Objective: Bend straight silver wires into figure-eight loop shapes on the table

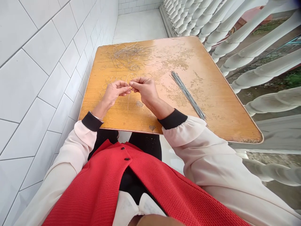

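Left hand and right hand are close together above a worn orange wood-veneer table, fingertips nearly meeting. Both are mostly closed in a pinch on a thin silver wire, whose end hangs down toward the tabletop. The wire is very fine, so the exact finger grip is hard to confirm, but it looks like thumb and forefinger on each hand. Just beyond the hands lies a row of wire loops, then a tangled heap of wire near the far edge. A bundle of straight metal rods lies diagonally to the right, beside the right forearm. White tiled wall runs along the left, white baluster railing along the right. Person wears a red waistcoat over a cream blouse with black cuffs.
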### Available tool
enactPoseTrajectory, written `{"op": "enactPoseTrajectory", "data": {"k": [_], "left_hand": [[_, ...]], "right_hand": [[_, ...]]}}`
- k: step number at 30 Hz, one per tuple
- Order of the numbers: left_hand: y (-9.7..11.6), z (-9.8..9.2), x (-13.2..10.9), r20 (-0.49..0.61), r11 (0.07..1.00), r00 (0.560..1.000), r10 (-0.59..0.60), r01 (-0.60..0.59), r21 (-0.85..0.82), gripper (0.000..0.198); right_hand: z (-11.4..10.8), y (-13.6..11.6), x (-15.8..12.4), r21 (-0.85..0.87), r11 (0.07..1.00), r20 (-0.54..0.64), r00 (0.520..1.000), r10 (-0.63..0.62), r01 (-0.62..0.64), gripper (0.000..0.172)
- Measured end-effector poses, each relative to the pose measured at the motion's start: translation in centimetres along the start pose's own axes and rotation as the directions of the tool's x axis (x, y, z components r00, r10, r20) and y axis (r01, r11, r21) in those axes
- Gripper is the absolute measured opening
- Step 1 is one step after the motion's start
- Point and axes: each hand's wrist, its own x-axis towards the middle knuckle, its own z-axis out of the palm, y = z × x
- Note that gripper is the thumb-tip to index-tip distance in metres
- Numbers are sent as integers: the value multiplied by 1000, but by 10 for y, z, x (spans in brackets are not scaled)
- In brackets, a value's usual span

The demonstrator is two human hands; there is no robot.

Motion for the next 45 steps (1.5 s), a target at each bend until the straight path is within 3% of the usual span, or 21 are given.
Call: {"op": "enactPoseTrajectory", "data": {"k": [16, 22, 29, 38, 45], "left_hand": [[-4, -13, 4, 2, 993, 997, 80, -80, 90, 10], [-7, -7, 5, -4, 997, 1000, 0, 0, -73, 13], [-19, 2, 8, -55, 973, 998, 31, -42, -229, 15], [-12, -6, 7, -62, 995, 998, -1, -6, -100, 8], [-7, -6, 5, -79, 1000, 997, 0, 2, 23, 14]], "right_hand": [[-2, 0, -3, -83, 996, 87, 995, 42, -35, 29], [0, 0, -6, 1, 998, 99, 993, 59, -60, 33], [0, 1, -6, 108, 984, 171, 978, 121, -140, 27], [-4, -5, -1, -68, 994, 82, 993, 86, -80, 21], [-6, -5, 1, -114, 993, 106, 994, 19, -7, 10]]}}
